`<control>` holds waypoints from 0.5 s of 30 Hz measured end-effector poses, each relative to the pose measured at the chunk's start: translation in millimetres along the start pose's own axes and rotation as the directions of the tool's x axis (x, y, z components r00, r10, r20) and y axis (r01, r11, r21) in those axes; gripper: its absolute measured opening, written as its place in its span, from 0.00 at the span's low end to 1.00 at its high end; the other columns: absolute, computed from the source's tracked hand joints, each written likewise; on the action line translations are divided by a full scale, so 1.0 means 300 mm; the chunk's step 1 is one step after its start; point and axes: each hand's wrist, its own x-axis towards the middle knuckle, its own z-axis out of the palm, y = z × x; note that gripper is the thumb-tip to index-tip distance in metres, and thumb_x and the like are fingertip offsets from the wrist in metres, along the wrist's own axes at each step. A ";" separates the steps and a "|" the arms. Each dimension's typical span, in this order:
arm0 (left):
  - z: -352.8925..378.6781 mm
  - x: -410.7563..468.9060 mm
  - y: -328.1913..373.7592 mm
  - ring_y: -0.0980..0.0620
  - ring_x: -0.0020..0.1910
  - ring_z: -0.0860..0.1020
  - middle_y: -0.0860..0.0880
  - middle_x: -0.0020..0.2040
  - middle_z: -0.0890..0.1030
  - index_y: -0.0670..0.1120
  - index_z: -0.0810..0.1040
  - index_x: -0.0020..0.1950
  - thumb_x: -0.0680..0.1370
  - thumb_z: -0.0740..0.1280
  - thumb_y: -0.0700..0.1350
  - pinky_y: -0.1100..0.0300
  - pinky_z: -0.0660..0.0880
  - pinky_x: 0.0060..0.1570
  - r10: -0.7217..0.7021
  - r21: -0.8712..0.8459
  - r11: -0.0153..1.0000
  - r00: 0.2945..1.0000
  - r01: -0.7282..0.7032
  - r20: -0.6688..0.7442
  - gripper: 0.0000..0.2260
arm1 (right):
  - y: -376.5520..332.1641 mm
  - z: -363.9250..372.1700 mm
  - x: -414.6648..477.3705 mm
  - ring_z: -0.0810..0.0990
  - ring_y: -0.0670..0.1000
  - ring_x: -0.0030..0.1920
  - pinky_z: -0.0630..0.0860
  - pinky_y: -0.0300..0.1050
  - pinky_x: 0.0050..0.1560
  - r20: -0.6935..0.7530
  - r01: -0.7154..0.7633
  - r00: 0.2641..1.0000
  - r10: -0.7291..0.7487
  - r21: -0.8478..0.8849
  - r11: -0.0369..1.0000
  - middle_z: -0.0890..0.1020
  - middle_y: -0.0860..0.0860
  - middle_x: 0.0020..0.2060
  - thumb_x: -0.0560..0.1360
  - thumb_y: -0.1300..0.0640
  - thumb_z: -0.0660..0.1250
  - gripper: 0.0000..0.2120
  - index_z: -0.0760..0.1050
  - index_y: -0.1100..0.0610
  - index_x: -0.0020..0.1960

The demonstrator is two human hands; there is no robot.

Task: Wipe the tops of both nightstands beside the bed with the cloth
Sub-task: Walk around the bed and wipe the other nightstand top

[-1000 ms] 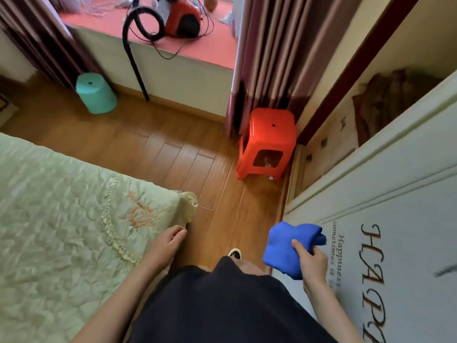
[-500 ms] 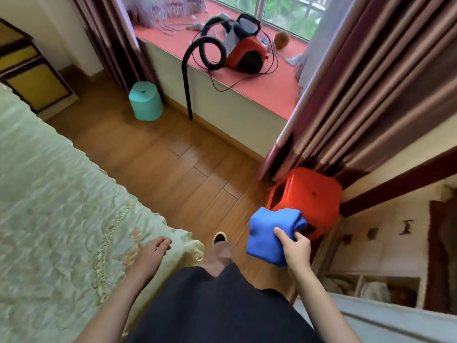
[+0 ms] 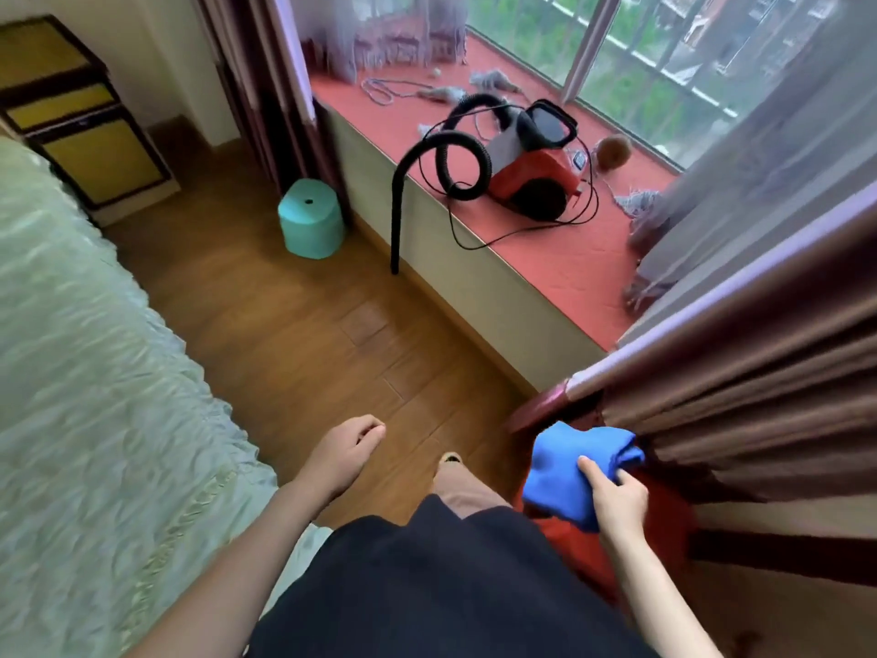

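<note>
My right hand (image 3: pixel 616 497) grips a bunched blue cloth (image 3: pixel 564 467) at waist height, over a red stool. My left hand (image 3: pixel 342 454) hangs free over the wooden floor beside the bed's corner, fingers loosely curled, holding nothing. A dark nightstand with yellow drawer fronts (image 3: pixel 90 149) stands far off at the top left, beside the head of the bed (image 3: pixel 85 396). Only its front and side show; its top is cut off by the frame edge.
A teal stool (image 3: pixel 311 218) stands on the floor by the window seat (image 3: pixel 560 258). A red vacuum cleaner (image 3: pixel 527 168) with black hose lies on the seat. Brown curtains (image 3: pixel 759 396) hang at right, over the red stool (image 3: pixel 640 529). Wooden floor (image 3: pixel 294 325) runs between bed and window seat.
The view has swung left and up, from the wardrobe door toward the window and the far nightstand. My left hand has come off the bed's corner. The cloth stays in my right hand.
</note>
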 end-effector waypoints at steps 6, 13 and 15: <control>-0.091 0.237 -0.039 0.56 0.44 0.78 0.55 0.43 0.82 0.52 0.79 0.44 0.80 0.60 0.48 0.62 0.71 0.43 -0.219 -0.186 0.963 0.968 0.193 -0.126 0.10 | -0.292 0.336 0.289 0.81 0.56 0.42 0.78 0.52 0.48 0.188 0.036 0.982 -0.021 -0.076 0.996 0.83 0.58 0.40 0.72 0.58 0.72 0.09 0.80 0.65 0.44; -0.273 0.392 -0.076 0.49 0.47 0.79 0.48 0.44 0.82 0.49 0.80 0.44 0.80 0.59 0.49 0.58 0.72 0.47 -0.561 -0.512 0.776 0.775 0.369 -0.291 0.11 | -0.742 0.840 0.433 0.77 0.50 0.34 0.72 0.43 0.33 0.494 0.187 0.862 -0.112 -0.107 0.976 0.80 0.52 0.30 0.71 0.60 0.72 0.09 0.76 0.61 0.35; -0.310 0.408 -0.083 0.49 0.47 0.79 0.49 0.44 0.82 0.50 0.80 0.43 0.80 0.60 0.48 0.59 0.72 0.47 -0.641 -0.609 0.701 0.704 0.372 -0.307 0.10 | -0.850 0.978 0.424 0.77 0.47 0.33 0.72 0.38 0.31 0.584 0.259 0.799 -0.139 -0.127 0.958 0.79 0.51 0.30 0.71 0.61 0.71 0.08 0.76 0.61 0.35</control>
